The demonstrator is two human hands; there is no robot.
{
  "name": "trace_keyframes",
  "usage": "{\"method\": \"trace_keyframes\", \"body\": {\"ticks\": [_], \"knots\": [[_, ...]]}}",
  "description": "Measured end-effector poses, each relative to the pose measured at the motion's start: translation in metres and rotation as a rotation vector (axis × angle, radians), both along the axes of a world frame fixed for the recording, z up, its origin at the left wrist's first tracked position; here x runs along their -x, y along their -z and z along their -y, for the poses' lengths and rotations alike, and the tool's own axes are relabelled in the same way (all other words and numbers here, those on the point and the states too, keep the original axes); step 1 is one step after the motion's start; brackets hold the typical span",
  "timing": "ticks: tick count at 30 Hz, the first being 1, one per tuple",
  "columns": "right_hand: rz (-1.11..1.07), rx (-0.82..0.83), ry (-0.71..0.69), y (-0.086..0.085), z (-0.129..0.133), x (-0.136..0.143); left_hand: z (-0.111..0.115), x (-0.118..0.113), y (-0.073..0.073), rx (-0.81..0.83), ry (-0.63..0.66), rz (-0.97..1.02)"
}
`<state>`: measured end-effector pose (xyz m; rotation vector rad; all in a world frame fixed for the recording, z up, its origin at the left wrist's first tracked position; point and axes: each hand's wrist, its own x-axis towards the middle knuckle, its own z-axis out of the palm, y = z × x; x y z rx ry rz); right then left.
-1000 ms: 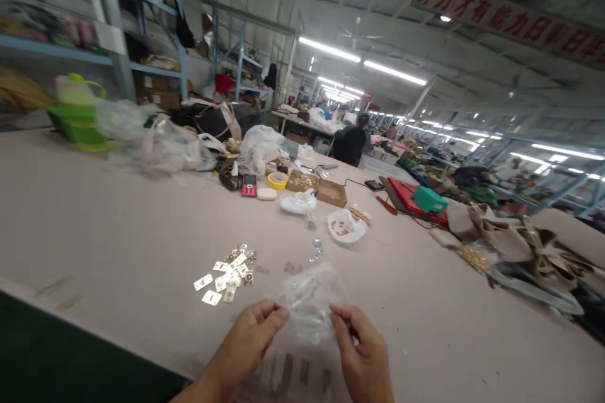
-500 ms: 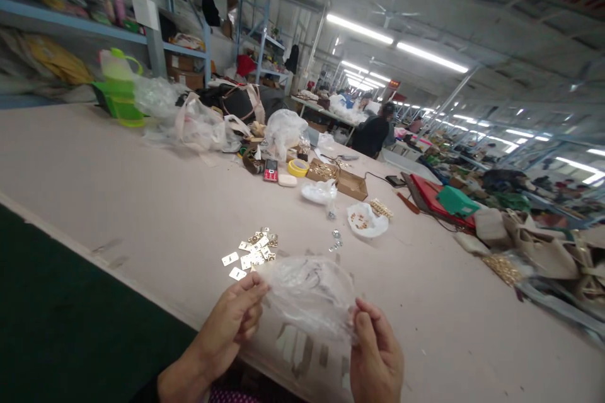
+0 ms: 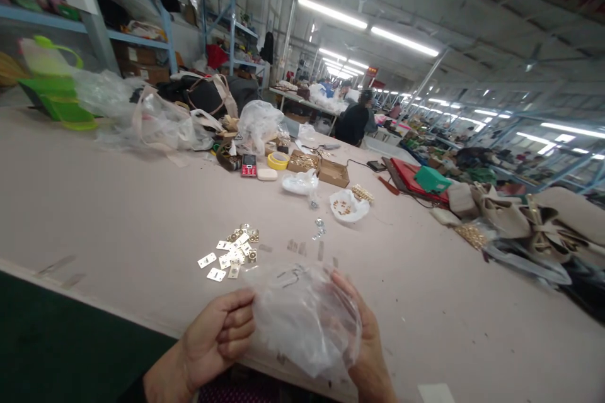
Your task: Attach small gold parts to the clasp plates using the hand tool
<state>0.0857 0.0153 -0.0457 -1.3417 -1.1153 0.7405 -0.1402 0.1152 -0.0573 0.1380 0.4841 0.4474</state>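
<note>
A clear plastic bag (image 3: 302, 315) is stretched between my two hands, over the front edge of the table. My left hand (image 3: 220, 334) pinches the bag's left edge, its other fingers curled in. My right hand (image 3: 366, 334) holds the bag's right side; its fingers show partly through the film, and whether they are inside or behind it I cannot tell. Left of the bag lies a loose pile of gold metal plates (image 3: 234, 255) with slots and holes. Small silver pieces (image 3: 319, 227) lie beyond the bag.
Farther back on the table (image 3: 142, 208) are a white dish (image 3: 350, 208) of small gold parts, open cardboard boxes (image 3: 333, 172), yellow tape (image 3: 278, 160) and a red phone (image 3: 248, 165). Beige bags (image 3: 501, 214) line the right side. A person (image 3: 354, 121) sits in the distance.
The bag has been spread wider and brought nearer. My right hand has shifted from pinching its right edge to lying along its side, with fingers extended. The view has turned right.
</note>
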Motion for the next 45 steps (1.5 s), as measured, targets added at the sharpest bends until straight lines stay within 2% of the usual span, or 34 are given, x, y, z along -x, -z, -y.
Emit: {"method": "trace_keyframes", "body": {"ticks": [4,6,8,10,13,15,18,21,24,27,29,31,34,38,45], "knots": [[0.334,-0.153,0.077,-0.022,-0.012,-0.007,-0.001,-0.007,-0.002,0.090,0.158,-0.020],[0.400,-0.170,0.093,-0.036,-0.018,-0.013,-0.002,-0.010,-0.006,0.119,0.202,-0.017],[0.406,-0.145,0.033,-0.051,-0.021,-0.017,-0.002,-0.013,-0.010,0.138,0.226,-0.005],[0.363,-0.079,-0.058,-0.065,-0.024,-0.019,-0.002,-0.016,-0.015,0.173,0.194,0.003],[0.369,0.062,-0.111,-0.084,-0.033,-0.016,-0.001,-0.019,-0.018,0.292,0.014,-0.037],[0.533,0.146,-0.071,-0.094,-0.041,-0.013,0.003,-0.019,-0.018,0.346,-0.068,-0.090],[0.902,0.279,0.019,-0.103,-0.052,-0.007,0.015,-0.015,-0.020,0.262,0.006,-0.099],[1.090,0.351,-0.020,-0.104,-0.058,0.004,0.027,-0.010,-0.040,0.099,0.098,-0.023],[1.063,0.372,-0.135,-0.102,-0.060,0.019,0.029,-0.014,-0.076,0.046,0.088,-0.023],[1.014,0.316,-0.204,-0.101,-0.060,0.034,0.018,-0.027,-0.109,0.095,-0.033,-0.054],[1.017,0.257,-0.200,-0.100,-0.059,0.041,0.008,-0.036,-0.119,0.132,-0.163,-0.095],[1.011,0.186,-0.169,-0.100,-0.056,0.044,0.000,-0.043,-0.118,0.166,-0.251,-0.133],[0.945,0.109,-0.160,-0.098,-0.051,0.046,-0.008,-0.051,-0.106,0.187,-0.326,-0.165],[0.867,0.123,-0.197,-0.092,-0.045,0.047,-0.014,-0.055,-0.096,0.162,-0.450,-0.213],[0.756,0.167,-0.236,-0.081,-0.040,0.049,-0.014,-0.050,-0.100,0.116,-0.507,-0.315]]}}
